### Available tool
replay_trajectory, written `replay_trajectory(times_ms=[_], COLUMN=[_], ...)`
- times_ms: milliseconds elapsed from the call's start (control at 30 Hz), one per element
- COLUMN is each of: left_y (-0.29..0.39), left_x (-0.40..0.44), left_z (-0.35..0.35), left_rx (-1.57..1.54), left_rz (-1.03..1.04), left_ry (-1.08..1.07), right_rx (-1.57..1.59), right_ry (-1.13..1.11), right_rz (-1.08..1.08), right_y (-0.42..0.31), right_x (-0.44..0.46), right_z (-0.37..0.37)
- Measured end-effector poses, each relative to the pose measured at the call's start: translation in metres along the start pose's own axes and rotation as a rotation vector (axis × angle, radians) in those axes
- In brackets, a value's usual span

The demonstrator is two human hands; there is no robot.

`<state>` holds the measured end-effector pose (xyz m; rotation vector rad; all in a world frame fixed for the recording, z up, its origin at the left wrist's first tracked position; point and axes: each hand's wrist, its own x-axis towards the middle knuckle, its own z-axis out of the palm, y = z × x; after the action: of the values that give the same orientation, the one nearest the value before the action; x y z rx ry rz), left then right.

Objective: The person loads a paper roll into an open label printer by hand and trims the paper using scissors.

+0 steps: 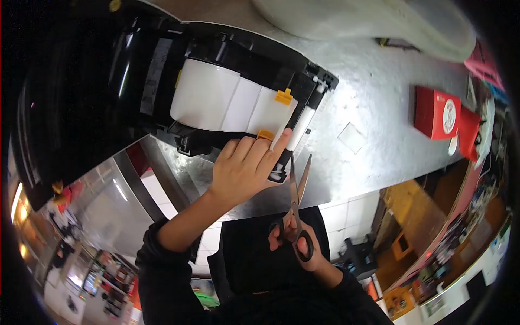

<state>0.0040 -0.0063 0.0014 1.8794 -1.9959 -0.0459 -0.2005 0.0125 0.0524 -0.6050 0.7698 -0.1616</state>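
At the left of the frame, the glossy black lid (76, 103) of a machine stands open. Right of it, in the upper middle, the machine's black housing (260, 62) holds a roll of white labels (203, 95); no print shows on them. The strip runs rightward between two orange guides (283, 96) towards a white roller (300, 129). The left hand (244, 168) lies palm down over the housing's lower edge, open, its index finger stretched to the strip's end beside the roller, the other fingers bent. At lower centre, the right hand (303, 241) grips the scissors (295, 206) by their black handles, blades parted and pointing up. Further right, a clear square piece (352, 138) lies flat on the metal table (357, 81). At upper right is a red box (440, 112) with a round white emblem, its lettering too small to read.
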Motion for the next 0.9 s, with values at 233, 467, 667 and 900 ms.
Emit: replay_trajectory(times_ms=[233,467,667,900], left_y=[-0.006,-0.010,-0.008,-0.013], left_x=[-0.004,-0.008,-0.009,-0.005], left_z=[0.003,0.012,0.009,-0.001], left_rx=[0.006,-0.020,-0.076,-0.261], left_rz=[0.068,0.142,0.125,0.094], left_ry=[-0.014,0.048,0.013,-0.020], right_rx=[0.176,0.268,0.330,0.092], right_ry=[0.134,0.114,0.076,0.145], right_rz=[-0.029,-0.058,-0.072,-0.159], right_y=[0.014,0.019,0.016,0.032], right_x=[0.005,0.004,0.005,0.019], right_z=[0.023,0.021,0.016,0.013])
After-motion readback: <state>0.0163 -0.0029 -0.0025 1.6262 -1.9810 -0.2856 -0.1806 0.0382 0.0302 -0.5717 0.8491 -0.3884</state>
